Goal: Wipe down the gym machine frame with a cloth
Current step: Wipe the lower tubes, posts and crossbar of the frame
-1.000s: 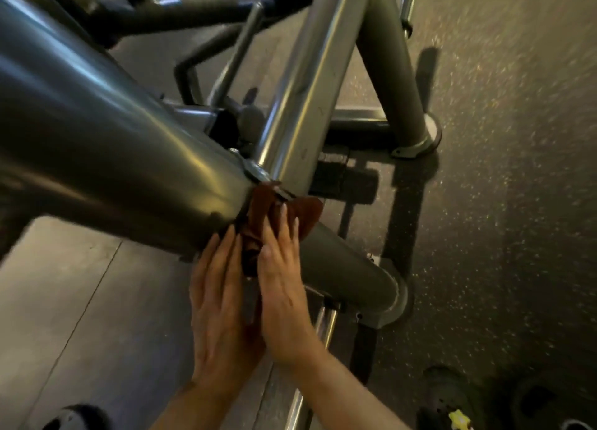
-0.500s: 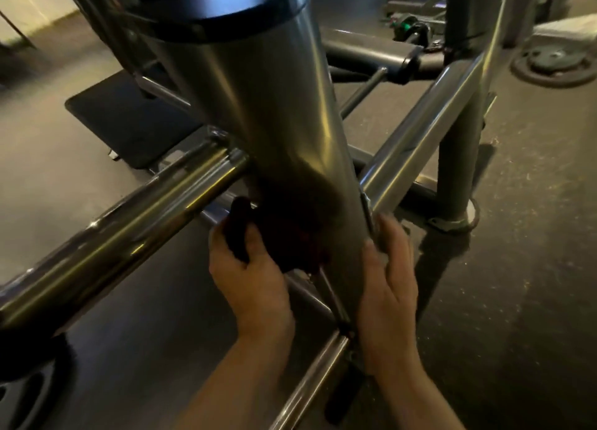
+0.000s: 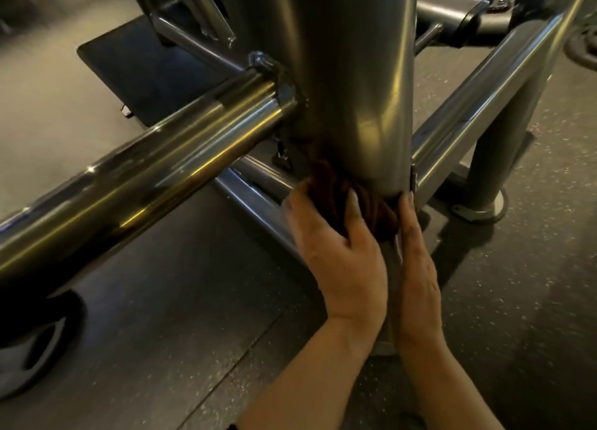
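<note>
- The left hand holds a bunched dark reddish-brown cloth, its fingers curled over the folds and pressing them up against the lower end of the thick steel column of the gym machine frame.
- The cloth sits right at the bottom rim of that column, wedged between the column and the lower rail that runs beneath it; part of the cloth is hidden behind the left hand.
- The right hand lies just beside the left one, fingers straight and close together, flat along the frame member under the column, with the fingertips touching the cloth's right edge near the column's rim.
- Both forearms come in from the bottom edge of the view, nearly parallel.
- A polished horizontal bar meets the column on its left side at a welded joint and stretches toward the lower left.
- A second slanted tube joins the column on its right side and climbs toward the upper right.
- A grey post stands on the floor at the right on a round foot plate, well apart from the hands.
- A dark flat mat lies on the floor behind the column.
- The floor is dark speckled rubber on the right and smoother grey on the left.
</note>
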Available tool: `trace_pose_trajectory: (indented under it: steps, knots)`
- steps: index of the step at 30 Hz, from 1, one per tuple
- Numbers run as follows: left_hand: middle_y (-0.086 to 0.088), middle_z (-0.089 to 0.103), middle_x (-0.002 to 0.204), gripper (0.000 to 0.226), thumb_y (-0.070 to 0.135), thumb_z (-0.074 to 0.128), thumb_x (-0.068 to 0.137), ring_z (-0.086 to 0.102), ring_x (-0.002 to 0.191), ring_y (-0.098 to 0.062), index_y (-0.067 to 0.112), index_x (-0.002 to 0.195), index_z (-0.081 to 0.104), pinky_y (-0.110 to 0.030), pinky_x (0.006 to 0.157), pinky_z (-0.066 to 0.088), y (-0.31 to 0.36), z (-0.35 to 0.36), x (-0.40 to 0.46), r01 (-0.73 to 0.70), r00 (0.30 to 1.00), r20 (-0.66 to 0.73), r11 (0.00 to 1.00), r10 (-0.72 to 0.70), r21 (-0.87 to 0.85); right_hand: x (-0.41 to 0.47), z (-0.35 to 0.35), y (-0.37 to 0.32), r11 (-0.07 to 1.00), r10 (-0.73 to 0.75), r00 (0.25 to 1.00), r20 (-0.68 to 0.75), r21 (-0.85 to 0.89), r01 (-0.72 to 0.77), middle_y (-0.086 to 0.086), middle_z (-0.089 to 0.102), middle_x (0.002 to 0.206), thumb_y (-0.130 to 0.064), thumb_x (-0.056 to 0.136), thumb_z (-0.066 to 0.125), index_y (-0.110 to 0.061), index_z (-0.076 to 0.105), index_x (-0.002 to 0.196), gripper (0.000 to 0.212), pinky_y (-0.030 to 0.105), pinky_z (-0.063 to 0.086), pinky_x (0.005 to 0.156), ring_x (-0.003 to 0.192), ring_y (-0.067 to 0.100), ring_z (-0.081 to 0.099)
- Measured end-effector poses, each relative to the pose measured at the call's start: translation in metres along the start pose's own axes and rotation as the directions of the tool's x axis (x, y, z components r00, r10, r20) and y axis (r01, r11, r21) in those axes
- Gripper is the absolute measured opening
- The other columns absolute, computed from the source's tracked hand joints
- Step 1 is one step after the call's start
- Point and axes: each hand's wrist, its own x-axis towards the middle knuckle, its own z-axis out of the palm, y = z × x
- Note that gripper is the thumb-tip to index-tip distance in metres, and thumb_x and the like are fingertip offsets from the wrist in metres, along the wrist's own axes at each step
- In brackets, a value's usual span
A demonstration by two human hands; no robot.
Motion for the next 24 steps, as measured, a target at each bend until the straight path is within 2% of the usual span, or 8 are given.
trace_pose_trajectory:
  steps: [4,6,8,11,14,17,20,24]
  knots:
    - [0.007,0.052,0.127,0.044,0.008,0.063,0.091,0.051,0.119,0.002,0.039,0.119,0.049,-0.020,0.102,0.044,-0.030,-0.003,-0.024,0.197,0.968,0.158,0.980,-0.192,-0.016,0.000,0.000,0.004,1.000,-0.007,1.000,-0.031,0.000,0.007,-0.023,0.034,0.152,-0.043,0.099,0.026,-0.039,0.032,0.147,0.049,0.018,0.026,0.112,0.139,-0.009,0.027]
    - [0.007,0.056,0.123,0.040,0.009,0.064,0.090,0.054,0.117,-0.003,0.035,0.119,0.053,-0.030,0.102,0.047,-0.030,-0.004,-0.025,0.248,0.962,0.122,0.968,-0.244,-0.025,-0.003,-0.001,0.002,1.000,0.006,1.000,-0.016,-0.006,-0.006,-0.028,0.036,0.147,-0.039,0.103,0.026,-0.038,0.033,0.147,0.045,0.007,0.028,0.105,0.133,-0.018,0.029]
    - [0.008,0.056,0.120,0.037,0.011,0.063,0.091,0.053,0.114,0.000,0.037,0.113,0.049,-0.023,0.099,0.046,-0.018,-0.002,-0.014,0.080,0.996,0.035,0.997,-0.081,0.022,-0.008,-0.005,0.002,0.999,0.035,0.999,-0.005,-0.026,-0.035,-0.037,0.034,0.138,-0.043,0.101,0.024,-0.038,0.032,0.147,0.047,-0.006,0.027,0.091,0.123,-0.029,0.028]
    - [0.003,0.051,0.119,0.036,0.009,0.062,0.092,0.051,0.111,0.005,0.028,0.117,0.044,-0.010,0.096,0.041,-0.019,-0.002,0.000,-0.159,0.987,-0.002,0.981,0.160,0.108,-0.015,-0.010,0.009,0.996,0.086,0.996,-0.033,-0.006,-0.086,-0.046,0.037,0.130,-0.052,0.091,0.026,-0.042,0.032,0.145,0.055,-0.004,0.029,0.093,0.126,-0.026,0.030]
    - [0.004,0.053,0.123,0.035,0.010,0.061,0.092,0.051,0.113,0.002,0.028,0.118,0.046,-0.014,0.101,0.041,-0.041,-0.010,-0.012,0.158,0.980,0.094,0.976,-0.173,0.153,-0.022,-0.009,0.017,0.994,0.112,0.992,-0.051,0.001,-0.113,-0.047,0.042,0.127,-0.054,0.089,0.033,-0.048,0.033,0.144,0.055,0.007,0.031,0.097,0.127,-0.020,0.035]
    - [0.008,0.058,0.119,0.031,0.009,0.058,0.093,0.056,0.112,-0.006,0.026,0.118,0.052,-0.026,0.103,0.041,-0.059,-0.027,-0.025,0.604,0.794,0.026,0.793,-0.607,0.080,-0.027,-0.015,0.027,0.985,0.174,0.983,-0.056,0.011,-0.174,-0.033,0.040,0.143,-0.054,0.088,0.038,-0.048,0.033,0.145,0.057,0.024,0.030,0.111,0.134,-0.010,0.034]
    - [0.009,0.059,0.113,0.028,0.009,0.059,0.093,0.058,0.108,-0.003,0.020,0.118,0.053,-0.027,0.103,0.045,-0.054,-0.030,-0.022,0.491,0.871,-0.008,0.871,-0.491,0.013,-0.027,-0.027,0.035,0.969,0.247,0.968,-0.047,-0.019,-0.248,-0.022,0.032,0.153,-0.058,0.092,0.040,-0.049,0.027,0.147,0.057,0.042,0.026,0.117,0.142,0.004,0.029]
    - [0.005,0.057,0.125,0.037,0.010,0.057,0.094,0.052,0.120,-0.005,0.017,0.130,0.050,-0.024,0.105,0.042,-0.063,-0.016,-0.020,0.409,0.910,0.069,0.913,-0.409,0.013,-0.026,-0.033,0.046,0.960,0.272,0.962,-0.032,-0.066,-0.274,-0.031,0.031,0.145,-0.047,0.098,0.035,-0.049,0.026,0.148,0.051,0.030,0.026,0.110,0.140,0.001,0.027]
